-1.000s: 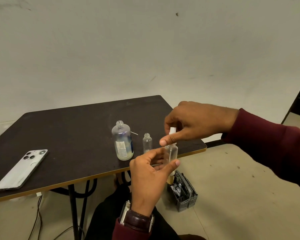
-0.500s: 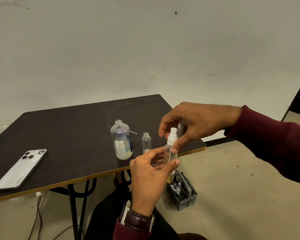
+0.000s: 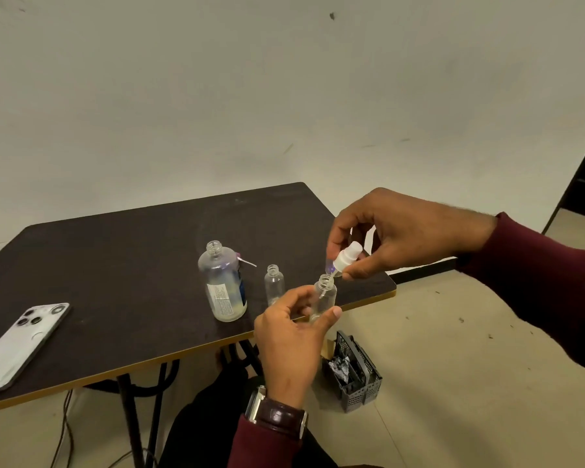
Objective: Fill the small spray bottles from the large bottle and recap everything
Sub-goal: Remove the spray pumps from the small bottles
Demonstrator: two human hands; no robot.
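Head view, the only one, showed the right hand (image 3: 395,238) pinched on a white spray cap (image 3: 347,258) just right of centre frame, tilted, its thin dip tube running down-left into the open neck of a small spray bottle (image 3: 325,295). That bottle stood upright, long axis vertical, clamped between thumb and fingers of the left hand (image 3: 291,336) directly beneath the cap, at the near right edge of the dark surface (image 3: 115,265). The cap sat just above and slightly right of the neck, not seated; whether it was coming off or going on could not be told from this. Either way, the move looked to turn on keeping the tube in line with that vertical neck, and the right hand was the nearer to it.

Counted: one large bottle (image 3: 222,285), uncapped, left of centre; two small bottles, the second small bottle (image 3: 273,285) open and standing between the large one and the held one; one spray cap clearly visible. A phone (image 3: 21,342) lay at lower left.
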